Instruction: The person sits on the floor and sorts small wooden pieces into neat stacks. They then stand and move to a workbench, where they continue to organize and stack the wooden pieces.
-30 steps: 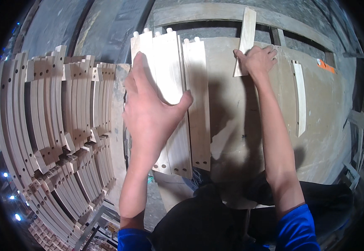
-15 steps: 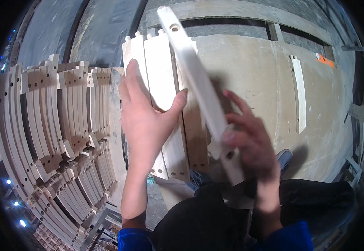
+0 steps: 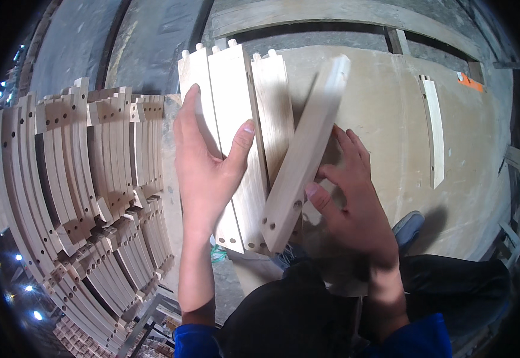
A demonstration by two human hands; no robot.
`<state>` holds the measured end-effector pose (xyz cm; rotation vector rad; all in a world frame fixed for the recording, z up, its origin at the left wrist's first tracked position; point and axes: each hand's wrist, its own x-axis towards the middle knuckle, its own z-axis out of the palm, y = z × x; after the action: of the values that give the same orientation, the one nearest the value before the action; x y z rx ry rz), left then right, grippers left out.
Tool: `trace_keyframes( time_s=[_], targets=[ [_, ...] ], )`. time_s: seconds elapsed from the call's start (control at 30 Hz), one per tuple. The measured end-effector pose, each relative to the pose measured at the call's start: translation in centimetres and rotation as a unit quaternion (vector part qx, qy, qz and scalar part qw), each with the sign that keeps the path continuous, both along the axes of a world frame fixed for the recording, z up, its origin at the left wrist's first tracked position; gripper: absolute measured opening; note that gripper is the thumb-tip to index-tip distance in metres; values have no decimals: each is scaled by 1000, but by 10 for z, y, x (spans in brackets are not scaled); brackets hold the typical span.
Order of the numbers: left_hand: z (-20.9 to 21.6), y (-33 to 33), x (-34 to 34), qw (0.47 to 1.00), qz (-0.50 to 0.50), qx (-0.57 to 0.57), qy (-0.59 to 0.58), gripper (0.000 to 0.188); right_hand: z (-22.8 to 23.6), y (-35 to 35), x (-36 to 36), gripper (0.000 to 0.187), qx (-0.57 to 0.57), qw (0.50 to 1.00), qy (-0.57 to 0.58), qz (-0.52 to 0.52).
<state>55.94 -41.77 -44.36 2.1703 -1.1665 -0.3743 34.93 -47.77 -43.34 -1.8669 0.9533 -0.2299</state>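
the piled slats (image 3: 68,156) lie left of the grouped slats (image 3: 233,104). on the panel (image 3: 391,98), well right of these, lies a lone slat (image 3: 434,131).

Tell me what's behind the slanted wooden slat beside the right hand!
Behind the slanted slat you can see a pegged slat's upper part, plus tan board. Much of the pegged slat's lower part is covered and can't be seen.

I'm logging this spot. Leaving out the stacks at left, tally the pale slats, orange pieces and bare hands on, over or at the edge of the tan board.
Pale slats: 5 visible (3 grouped, 1 raised, 1 alone)
Orange piece: 1
Bare hands: 2
Total: 8
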Motion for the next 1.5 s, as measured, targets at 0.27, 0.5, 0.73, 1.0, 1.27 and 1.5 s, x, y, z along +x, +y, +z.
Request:
trace_keyframes(
  time_s=[0.27,0.5,0.73,1.0,1.27,1.5],
  targets=[
    [2,-2,-5,998,-6,26,-49,80,-16,-5,14,32,49,991,78,-98],
    [7,-3,-6,999,15,44,3,83,-22,-21,-4,41,329,926,-35,-185],
    [6,-3,-6,999,6,32,4,83,-62,-9,-5,38,435,858,-65,-266],
    [-1,0,-2,999,-7,7,-51,79,-12,-16,-8,26,19,999,21,-38],
    [1,-4,-6,999,1,7,-34,77,0,-4,29,13,-210,969,120,41],
    [-4,-3,-5,999,6,-16,-32,75,9,-6,27,17,-198,969,113,95]
  ],
)
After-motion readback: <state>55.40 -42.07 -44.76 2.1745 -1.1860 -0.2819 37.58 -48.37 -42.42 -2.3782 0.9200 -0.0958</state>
